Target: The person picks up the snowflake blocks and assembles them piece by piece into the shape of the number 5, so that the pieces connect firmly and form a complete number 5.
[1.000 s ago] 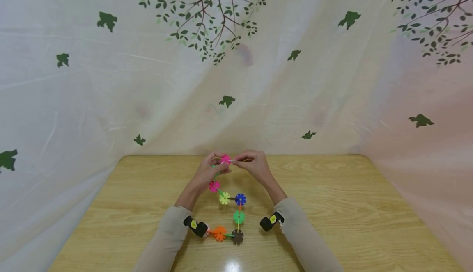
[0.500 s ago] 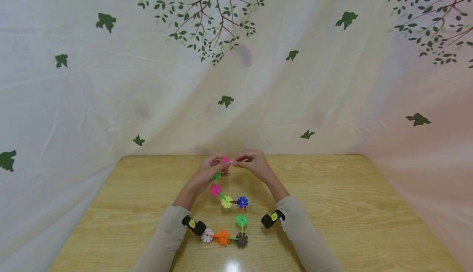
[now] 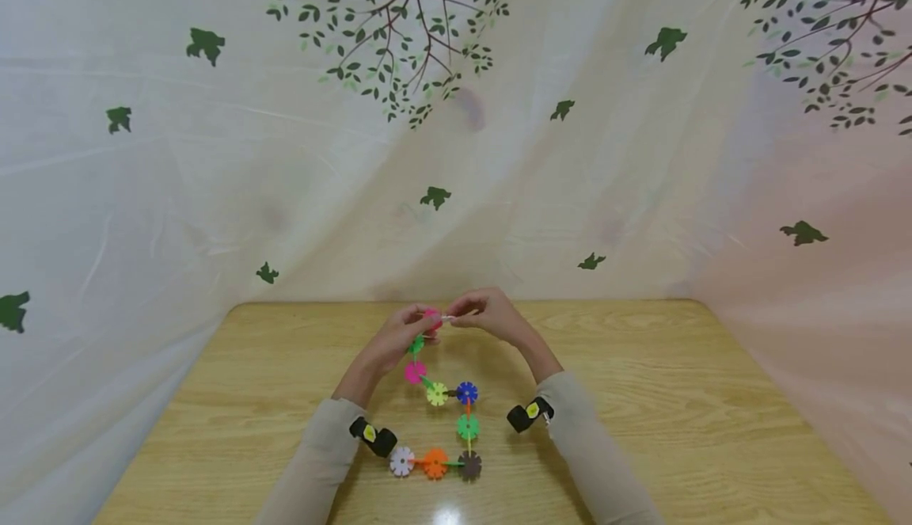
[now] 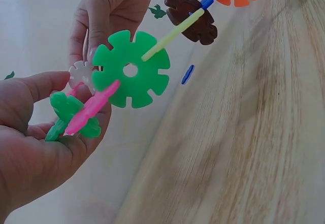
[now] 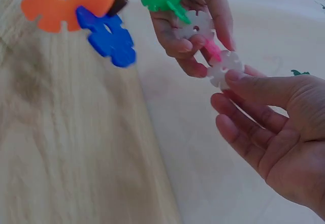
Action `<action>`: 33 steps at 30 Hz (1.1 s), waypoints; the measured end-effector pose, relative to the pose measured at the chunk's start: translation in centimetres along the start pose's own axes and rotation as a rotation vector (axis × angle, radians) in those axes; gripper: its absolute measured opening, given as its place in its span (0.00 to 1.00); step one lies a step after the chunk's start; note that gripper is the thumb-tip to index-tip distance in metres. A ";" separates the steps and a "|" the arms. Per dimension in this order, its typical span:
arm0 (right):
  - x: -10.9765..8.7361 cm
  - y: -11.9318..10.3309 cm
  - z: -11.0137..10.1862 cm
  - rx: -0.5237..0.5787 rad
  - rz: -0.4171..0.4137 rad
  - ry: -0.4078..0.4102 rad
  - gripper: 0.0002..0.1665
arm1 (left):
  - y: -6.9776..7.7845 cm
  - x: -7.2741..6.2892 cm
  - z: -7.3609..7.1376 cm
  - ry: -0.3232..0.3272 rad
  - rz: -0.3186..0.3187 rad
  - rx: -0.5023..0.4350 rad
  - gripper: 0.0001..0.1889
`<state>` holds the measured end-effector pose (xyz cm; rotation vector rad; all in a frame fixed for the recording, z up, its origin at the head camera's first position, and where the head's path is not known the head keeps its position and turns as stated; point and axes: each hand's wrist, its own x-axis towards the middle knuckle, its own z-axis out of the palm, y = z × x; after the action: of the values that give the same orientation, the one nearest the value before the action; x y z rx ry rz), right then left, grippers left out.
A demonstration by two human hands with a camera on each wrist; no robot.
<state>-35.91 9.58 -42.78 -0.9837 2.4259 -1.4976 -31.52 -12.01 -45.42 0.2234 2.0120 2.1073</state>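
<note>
A chain of notched plastic discs hangs from my left hand [image 3: 385, 347] in a zigzag. At its upper end in the head view, that hand's fingers hold a pink disc [image 3: 432, 319]. My right hand [image 3: 495, 319] pinches a white disc [image 5: 226, 69] between thumb and fingers; the pink disc meets its edge in the right wrist view. Another white disc [image 5: 196, 26] lies among the left fingers. Further along the chain are a yellow disc [image 3: 437, 394], a blue disc [image 3: 467, 393], a brown disc [image 3: 469, 466], an orange disc [image 3: 435, 463] and a white end disc [image 3: 402, 462].
The wooden table [image 3: 641, 430] spreads below both hands. Behind its far edge hangs a pale curtain [image 3: 342, 216] printed with branches and green birds. Black wrist cameras sit over both sleeves, the left one [image 3: 374, 435] close to the chain's lower end in the head view.
The chain has shifted slightly down and to the right in the head view, uncovering its white end disc. My right forearm has moved a little right. Both hands keep their hold.
</note>
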 end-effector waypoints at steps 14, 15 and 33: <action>-0.6 1.6 -4.4 -0.160 0.128 -0.151 0.15 | 0.0 -0.1 -0.8 -0.017 -0.023 0.089 0.19; -0.6 1.9 -4.8 -0.174 0.134 -0.147 0.15 | 0.0 -0.1 -0.9 -0.024 -0.023 0.095 0.20; -1.8 7.2 -6.4 -0.254 0.228 -0.028 0.17 | 0.0 -0.2 -0.8 -0.023 -0.018 0.125 0.17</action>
<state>-40.57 17.61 -46.00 -0.7282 2.6487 -1.1163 -31.49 -12.81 -45.47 0.2479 2.1264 1.9604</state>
